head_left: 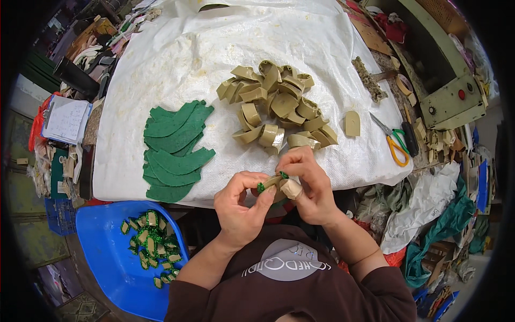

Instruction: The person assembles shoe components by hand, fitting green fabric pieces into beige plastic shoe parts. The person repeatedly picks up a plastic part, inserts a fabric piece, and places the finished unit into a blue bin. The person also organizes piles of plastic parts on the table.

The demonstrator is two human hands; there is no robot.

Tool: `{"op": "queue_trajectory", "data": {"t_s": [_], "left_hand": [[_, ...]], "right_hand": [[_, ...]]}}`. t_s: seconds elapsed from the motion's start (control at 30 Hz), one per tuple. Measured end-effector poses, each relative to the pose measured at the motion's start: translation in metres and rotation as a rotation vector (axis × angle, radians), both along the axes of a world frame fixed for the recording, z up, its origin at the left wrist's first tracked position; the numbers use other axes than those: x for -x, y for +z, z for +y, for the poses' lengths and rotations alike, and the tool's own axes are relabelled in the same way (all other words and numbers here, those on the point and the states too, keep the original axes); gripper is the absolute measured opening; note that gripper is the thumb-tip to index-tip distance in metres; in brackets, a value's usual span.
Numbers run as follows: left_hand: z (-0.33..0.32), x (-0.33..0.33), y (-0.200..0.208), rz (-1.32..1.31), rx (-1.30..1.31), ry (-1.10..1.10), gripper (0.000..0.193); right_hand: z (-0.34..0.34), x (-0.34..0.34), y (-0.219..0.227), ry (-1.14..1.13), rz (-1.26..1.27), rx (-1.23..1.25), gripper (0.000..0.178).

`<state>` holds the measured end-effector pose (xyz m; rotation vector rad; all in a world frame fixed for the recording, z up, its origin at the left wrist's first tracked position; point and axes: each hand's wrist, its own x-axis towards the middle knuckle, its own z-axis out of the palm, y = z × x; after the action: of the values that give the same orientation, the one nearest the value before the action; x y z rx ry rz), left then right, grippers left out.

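Close to my body, at the near edge of the white sheet, both my hands pinch a small beige heel-like block (272,181) between them. Glittery green material shows at two of its ends. My left hand (239,208) is closed on one side of it, my right hand (313,188) on the other; a pale wrapping covers the right thumb. Just beyond my fingers lies a heap of glossy beige heel-like pieces (284,104). To its left, curved dark green strips (174,145) are stacked in an overlapping pile. One beige piece (352,123) sits alone to the right.
A blue tub (104,263) at lower left holds several beige pieces edged in green glitter. Orange-handled scissors (396,149) rest at the sheet's right edge. Farther right are a green metal machine (450,102) and crumpled plastic (416,206). A clipboard (67,119) lies at left.
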<state>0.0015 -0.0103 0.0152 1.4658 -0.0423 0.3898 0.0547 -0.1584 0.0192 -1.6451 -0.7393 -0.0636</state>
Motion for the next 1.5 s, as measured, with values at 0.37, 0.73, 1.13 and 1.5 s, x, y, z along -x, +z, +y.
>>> {"op": "queue_trajectory", "data": {"t_s": [0.37,0.73,1.13,1.5], "left_hand": [[0.003,0.000,0.021,-0.132,-0.482,0.091,0.017],[0.024,0.005,0.015,-0.522,-0.729,0.017,0.018],[0.007,0.008,-0.014,0.251,0.149,-0.371,0.057],[-0.015,0.008,0.001,0.181,0.289,-0.382,0.095]], "right_hand": [[0.002,0.011,0.004,-0.162,-0.285,0.113,0.021],[-0.020,-0.010,0.010,0.298,0.448,-0.150,0.062],[0.001,0.000,-0.004,0.185,-0.121,-0.121,0.069],[-0.003,0.000,-0.002,0.296,0.700,-0.231,0.032]]}}
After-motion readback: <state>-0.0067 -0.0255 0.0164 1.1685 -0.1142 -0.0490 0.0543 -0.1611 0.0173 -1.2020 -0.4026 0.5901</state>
